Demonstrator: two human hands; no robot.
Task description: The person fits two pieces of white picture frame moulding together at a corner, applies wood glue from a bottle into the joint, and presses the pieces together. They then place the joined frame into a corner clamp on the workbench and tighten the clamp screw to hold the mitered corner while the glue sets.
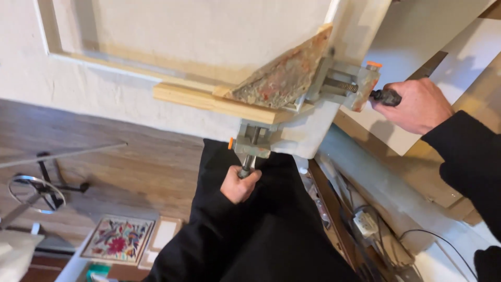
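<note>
Corner clamp on canvas frame, both hands on handles.
Noted wood floor (130, 162) with floral tile (119, 239) at left; left hand (239, 184) clenched around lower clamp handle (246, 169); corner clamp (313, 94) fixed at frame corner; right hand (417, 104) grasping black side handle (385, 96).

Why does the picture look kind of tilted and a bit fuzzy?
In the head view the camera leans, so the wooden floor slants; the left hand and right hand on the corner clamp handles look slightly soft; warm light leaves a shadow on the white board behind the right hand; no strong glare.
</note>
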